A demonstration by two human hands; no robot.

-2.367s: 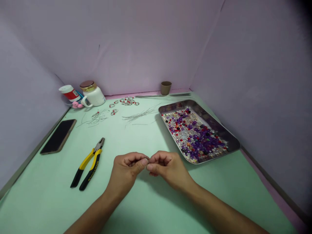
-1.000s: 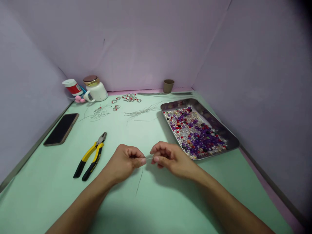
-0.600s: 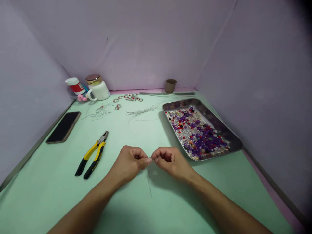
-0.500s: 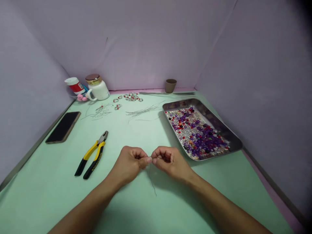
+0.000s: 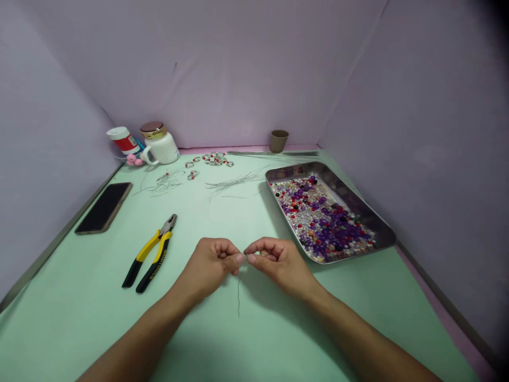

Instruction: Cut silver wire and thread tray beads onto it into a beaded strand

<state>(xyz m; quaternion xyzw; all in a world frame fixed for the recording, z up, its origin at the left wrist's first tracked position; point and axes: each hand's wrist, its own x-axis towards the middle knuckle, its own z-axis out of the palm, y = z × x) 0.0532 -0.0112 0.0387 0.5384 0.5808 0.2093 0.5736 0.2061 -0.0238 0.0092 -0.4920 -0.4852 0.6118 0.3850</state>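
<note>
Over the middle of the green table my left hand [image 5: 214, 262] and my right hand [image 5: 278, 262] meet fingertip to fingertip. A thin wire [image 5: 238, 297] hangs down from between them, its lower end loose. My left thumb and forefinger pinch the wire near its upper end. My right thumb and forefinger close on the same small spot from the other side. Whatever else sits between the fingertips is too small to make out. To the left of my left hand lie yellow and black pliers [image 5: 153, 252], jaws pointing away from me.
A metal tray [image 5: 360, 204] of mixed beads stands on the right. Toward the back lie beaded rings [image 5: 214, 158], loose wires [image 5: 234, 182], a brown cup [image 5: 279, 141] and a white lidded mug [image 5: 162, 149]. A phone [image 5: 104, 208] rests at the left edge.
The hanging end of the wire has swung to the left. My right fingers have shifted slightly at the pinch; both hands stay in nearly the same place.
</note>
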